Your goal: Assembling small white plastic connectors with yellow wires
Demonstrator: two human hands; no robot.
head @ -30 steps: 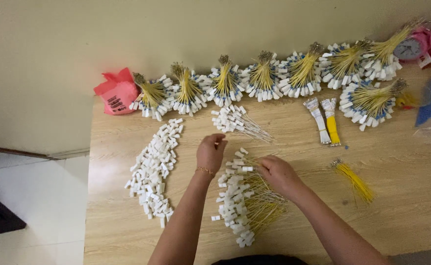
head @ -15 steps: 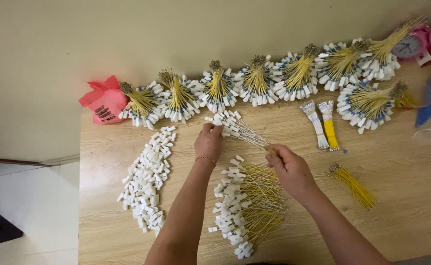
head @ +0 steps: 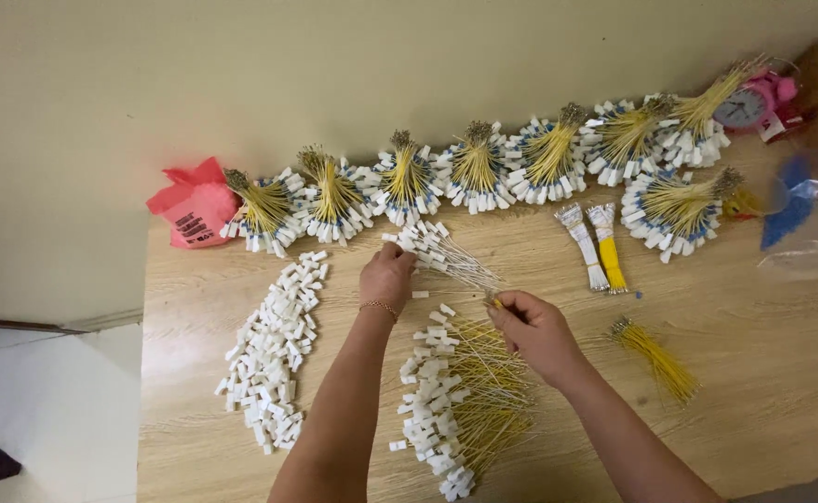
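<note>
My left hand point(head: 387, 275) rests on the white-tagged end of a small fan of thin wires point(head: 441, 253), fingers curled over the tags. My right hand point(head: 532, 326) pinches the other, gathered end of that same fan. Below both hands lies a loose heap of yellow wires with white tags point(head: 460, 405). To the left a long pile of loose white plastic tags point(head: 274, 349) stretches across the wooden table point(head: 763, 373).
Several tied bundles of yellow wires with white tags point(head: 479, 172) line the wall. A red bag point(head: 190, 214) sits at the left, a pink alarm clock point(head: 749, 102) and clear plastic bag point(head: 809, 219) at the right. A bare yellow wire bunch point(head: 655, 359) and two bound bundles point(head: 595, 247) lie right.
Both hands have moved up from the loose heap to the small fan of wires; the left now covers its tagged end, the right grips its gathered end.
</note>
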